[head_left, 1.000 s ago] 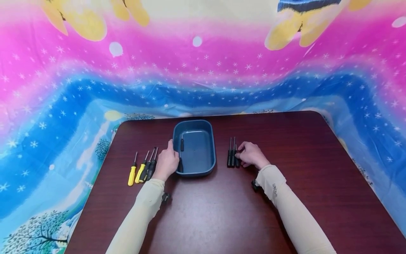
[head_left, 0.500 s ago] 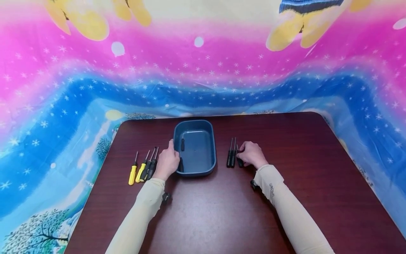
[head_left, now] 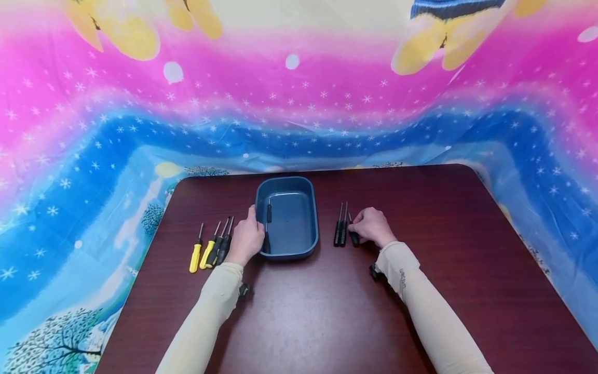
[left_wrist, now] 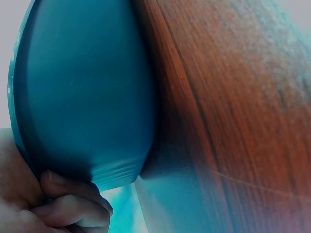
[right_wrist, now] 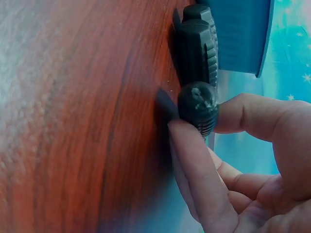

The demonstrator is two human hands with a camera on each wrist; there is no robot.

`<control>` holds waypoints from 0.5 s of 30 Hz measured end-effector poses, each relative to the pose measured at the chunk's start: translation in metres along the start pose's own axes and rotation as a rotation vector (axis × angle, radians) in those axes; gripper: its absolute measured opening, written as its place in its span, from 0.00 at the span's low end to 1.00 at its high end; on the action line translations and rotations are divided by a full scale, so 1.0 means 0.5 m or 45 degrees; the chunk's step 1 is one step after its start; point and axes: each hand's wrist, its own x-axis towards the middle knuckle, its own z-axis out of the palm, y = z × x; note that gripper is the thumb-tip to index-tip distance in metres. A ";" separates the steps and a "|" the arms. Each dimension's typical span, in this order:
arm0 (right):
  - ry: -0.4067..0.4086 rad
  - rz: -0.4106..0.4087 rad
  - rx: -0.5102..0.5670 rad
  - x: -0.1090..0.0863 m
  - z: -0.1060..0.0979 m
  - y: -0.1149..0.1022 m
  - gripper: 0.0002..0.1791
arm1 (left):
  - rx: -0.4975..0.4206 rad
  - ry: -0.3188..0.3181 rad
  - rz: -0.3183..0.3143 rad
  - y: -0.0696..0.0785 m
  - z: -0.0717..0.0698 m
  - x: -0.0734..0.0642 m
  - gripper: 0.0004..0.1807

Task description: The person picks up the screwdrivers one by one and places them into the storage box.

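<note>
My left hand (head_left: 246, 240) grips the left wall of a blue-grey plastic bin (head_left: 294, 228), its fingers (left_wrist: 77, 206) curled against the outer side under the rim. Inside, along that wall, lie two small black screwdrivers (head_left: 269, 212), the nearer one partly hidden by the hand. To the bin's right, my right hand (head_left: 371, 227) pinches a black-handled screwdriver (head_left: 355, 239) between thumb and fingers. The rounded end of its handle (right_wrist: 197, 104) faces the right wrist view. Just left of it, two black ribbed-handle screwdrivers (head_left: 340, 234) lie side by side, shafts pointing away.
Left of my left hand lie two yellow-handled screwdrivers (head_left: 194, 258) and two with dark handles (head_left: 224, 250). The dark red wooden table (head_left: 299, 317) ends at a printed cloth (head_left: 299, 135) hung behind and at both sides.
The pinched screwdriver has shifted slightly right and tilted, leaving a gap beside the other two. My right hand moved a little with it; the left hand and bin stayed put.
</note>
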 end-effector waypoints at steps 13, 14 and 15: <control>-0.023 -0.101 0.301 0.000 -0.017 -0.025 0.14 | -0.011 0.006 0.010 -0.005 0.003 -0.001 0.32; -0.020 -0.111 0.321 0.001 -0.018 -0.028 0.15 | -0.011 0.007 0.012 -0.005 0.003 0.000 0.32; -0.024 -0.120 0.344 0.001 -0.019 -0.032 0.15 | -0.011 0.009 0.014 -0.005 0.003 0.000 0.32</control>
